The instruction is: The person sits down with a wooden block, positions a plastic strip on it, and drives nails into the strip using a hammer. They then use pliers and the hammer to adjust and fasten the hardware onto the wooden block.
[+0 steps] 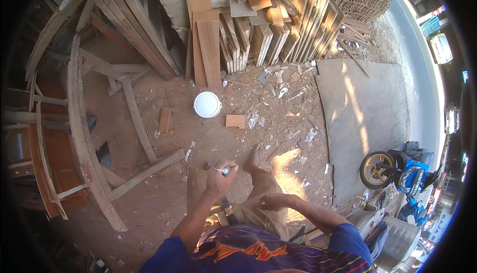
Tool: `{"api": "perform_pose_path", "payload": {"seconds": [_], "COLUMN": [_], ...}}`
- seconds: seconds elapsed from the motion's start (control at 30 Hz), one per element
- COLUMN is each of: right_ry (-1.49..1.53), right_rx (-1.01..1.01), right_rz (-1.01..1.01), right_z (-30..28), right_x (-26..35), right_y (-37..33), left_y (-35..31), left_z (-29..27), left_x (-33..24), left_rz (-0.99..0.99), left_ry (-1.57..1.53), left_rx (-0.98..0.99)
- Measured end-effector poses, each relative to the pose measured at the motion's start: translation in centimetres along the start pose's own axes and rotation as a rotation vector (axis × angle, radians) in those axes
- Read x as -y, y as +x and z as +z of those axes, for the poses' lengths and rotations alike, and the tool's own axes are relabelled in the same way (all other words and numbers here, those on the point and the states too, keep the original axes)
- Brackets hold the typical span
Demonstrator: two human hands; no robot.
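Observation:
My left hand (pixel 218 182) is closed around a small white object (pixel 226 171) with a thin pale tip; its exact kind is too small to make out. My right hand (pixel 271 202) rests by my right knee, fingers curled. Whatever it may hold is hidden. Below my left hand, a dark narrow piece (pixel 228 211) lies at my lap beside light brown wood. Ahead on the dirt ground stands a white lidded bucket (pixel 207 105), with a short reddish wood block (pixel 235 121) to its right and another wood piece (pixel 165 119) to its left.
Boards (pixel 207 49) and stacked planks (pixel 263 44) stand at the back. A curved wooden frame (pixel 82 134) fills the left side. To the right lie a grey sheet (pixel 367 109) and a blue motorcycle (pixel 410 173); a metal drum (pixel 400 243) stands nearer. Scraps (pixel 256 119) litter the ground.

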State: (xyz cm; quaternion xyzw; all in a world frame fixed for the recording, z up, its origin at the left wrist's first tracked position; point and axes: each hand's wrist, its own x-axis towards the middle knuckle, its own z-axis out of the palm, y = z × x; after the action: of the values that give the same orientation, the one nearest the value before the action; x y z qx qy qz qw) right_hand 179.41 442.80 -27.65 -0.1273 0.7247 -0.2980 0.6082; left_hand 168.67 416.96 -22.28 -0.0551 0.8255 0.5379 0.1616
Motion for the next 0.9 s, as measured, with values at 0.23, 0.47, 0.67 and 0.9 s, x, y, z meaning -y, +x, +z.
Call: {"api": "perform_pose_path", "payload": {"seconds": [0.23,0.47,0.67,0.9], "right_ry": [0.001,-0.091,-0.372,-0.701], "right_rx": [-0.954,-1.223,-1.420,-1.505], "right_rz": [-0.130,-0.171,-0.269,-0.010], "right_z": [-33.6,-50.0,-61.4,-79.9], "right_x": [2.4,12.3,13.0,10.2], "right_y": [3.3,-1.5,-1.1,3.0], "left_y": [6.1,6.0,8.1,10.9], "left_z": [3.9,-3.6,-9.5,-8.4], "left_x": [3.7,4.0,5.0,1.6], "left_rz": [0.006,0.053,-0.244,-0.301], "left_ry": [-0.113,-0.076,-0.218,-0.142], "left_rx": [0.122,-0.108,-0.312,-0.498]}}
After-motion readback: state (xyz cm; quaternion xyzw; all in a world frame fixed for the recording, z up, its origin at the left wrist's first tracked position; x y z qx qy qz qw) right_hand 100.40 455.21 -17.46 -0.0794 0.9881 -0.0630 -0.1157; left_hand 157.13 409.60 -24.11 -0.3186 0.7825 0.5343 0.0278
